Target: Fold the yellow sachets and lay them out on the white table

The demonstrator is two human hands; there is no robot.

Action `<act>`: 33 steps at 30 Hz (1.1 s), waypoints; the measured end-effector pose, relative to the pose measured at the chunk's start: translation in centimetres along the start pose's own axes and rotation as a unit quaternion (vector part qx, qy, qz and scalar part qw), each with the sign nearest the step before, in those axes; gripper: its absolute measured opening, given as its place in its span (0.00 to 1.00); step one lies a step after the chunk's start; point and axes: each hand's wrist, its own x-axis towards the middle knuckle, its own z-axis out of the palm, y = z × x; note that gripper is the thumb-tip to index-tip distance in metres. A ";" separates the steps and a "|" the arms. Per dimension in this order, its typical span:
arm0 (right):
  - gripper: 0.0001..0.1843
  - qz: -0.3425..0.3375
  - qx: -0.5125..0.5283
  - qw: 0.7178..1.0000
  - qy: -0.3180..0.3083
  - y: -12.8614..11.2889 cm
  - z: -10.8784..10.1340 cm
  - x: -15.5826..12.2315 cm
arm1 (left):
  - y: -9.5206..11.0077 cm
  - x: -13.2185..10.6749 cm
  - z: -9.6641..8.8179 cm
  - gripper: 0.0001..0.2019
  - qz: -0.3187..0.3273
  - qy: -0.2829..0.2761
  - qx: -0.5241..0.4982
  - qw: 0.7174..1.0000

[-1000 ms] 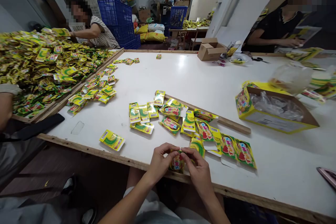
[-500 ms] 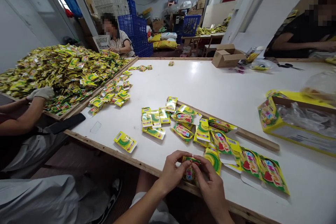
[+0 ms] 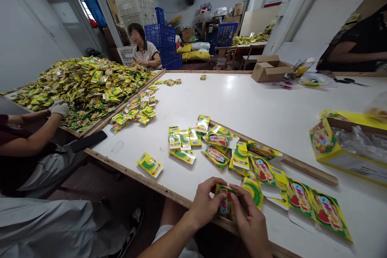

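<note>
Near the table's front edge, a small green and yellow candy box [image 3: 225,205] is gripped between my two hands. My left hand [image 3: 207,203] closes on its left side, with the thumb across the printed front. My right hand [image 3: 249,219] pinches the right side, thumb also on the front. Fingers cover much of the box. Just beyond my hands lie similar flat boxes [image 3: 242,155] in a loose overlapping group, some with white flaps showing. A single box [image 3: 150,165] rests apart, to the left.
A wooden strip [image 3: 311,171] lies across the white table [image 3: 193,96]. To the right stands a yellow display carton [image 3: 341,149] holding clear plastic. A brown cardboard box [image 3: 270,70] and scissors [image 3: 352,82] are farther back. At left, a co-worker's gloved hand [image 3: 59,109] touches a large heap of packets [image 3: 87,84].
The view has shifted, so the scene sits slightly lower and farther right. Both my hands keep hold of the same candy box. The co-worker's gloved hand at the heap has changed position slightly.
</note>
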 end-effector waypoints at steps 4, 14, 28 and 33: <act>0.18 -0.007 -0.012 1.000 0.005 0.1 -0.1 0.1 | 0.0 0.0 0.1 0.13 -0.002 0.009 0.005 1.000; 0.19 -0.023 -0.040 0.999 0.008 0.6 -0.1 0.1 | -0.1 0.1 0.2 0.14 -0.009 0.012 0.007 1.000; 0.17 -0.028 -0.040 0.999 0.007 0.4 -0.1 0.1 | -0.1 -0.1 0.1 0.15 0.005 0.011 0.016 1.000; 0.19 -0.020 -0.039 0.999 0.009 0.2 -0.2 0.1 | 0.0 -0.2 0.0 0.15 0.011 0.003 0.033 0.999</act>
